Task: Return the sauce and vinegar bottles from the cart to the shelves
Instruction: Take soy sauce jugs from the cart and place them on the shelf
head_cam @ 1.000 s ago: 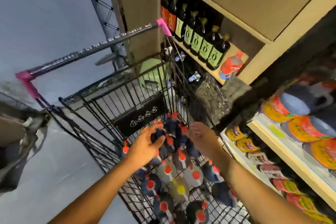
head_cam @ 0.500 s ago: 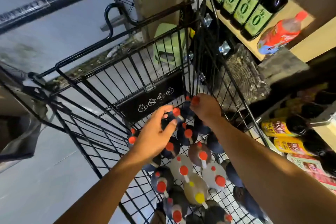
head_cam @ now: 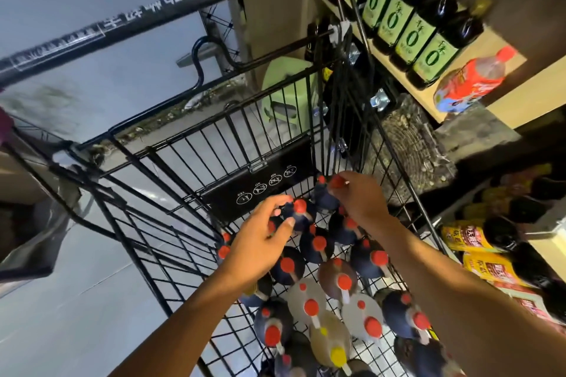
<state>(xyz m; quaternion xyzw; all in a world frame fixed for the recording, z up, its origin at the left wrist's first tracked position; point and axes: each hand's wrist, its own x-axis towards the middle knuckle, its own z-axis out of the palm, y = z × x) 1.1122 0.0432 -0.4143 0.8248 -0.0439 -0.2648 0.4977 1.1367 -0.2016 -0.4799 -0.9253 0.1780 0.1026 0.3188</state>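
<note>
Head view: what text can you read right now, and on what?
"0": green labels of the dark glass bottles.
"YES", "NO": beside the round icons on the black plastic plaque.
Chinese print on the black cart handle: upside down, unreadable.
Chinese print on the yellow-labelled packs and the red-labelled plastic bottle: too blurred.

**Hidden, cropped, blurred**

The right hand covers the bottle under it; only a red cap shows at its fingers. The left hand hides part of a dark bottle. The green-labelled shelf bottles run off the top edge. At lower right the labels are too blurred to read.
</note>
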